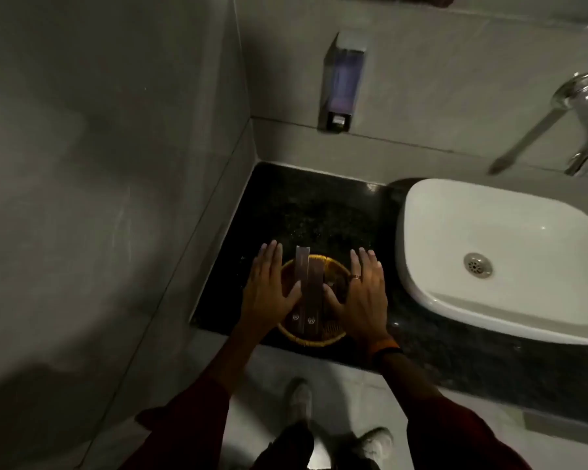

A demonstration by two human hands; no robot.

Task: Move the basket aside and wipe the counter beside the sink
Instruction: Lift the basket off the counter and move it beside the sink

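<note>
Basket [314,335] sits on the dark counter [319,205] near its front edge, at 6 o'clock of the free patch, holding two long brown packets [306,286] laid front to back. Left hand [269,290] flat on the basket's 9 o'clock rim, right hand [362,293] on its 3 o'clock side, fingers spread and extended, thumbs touching the packets; neither is closed around anything. White sink [499,262] just beside at 3 o'clock. Wall close at 9 o'clock. Soap dispenser [342,83] on the back wall at 12 o'clock, chrome tap [581,120] at 2 o'clock.
</note>
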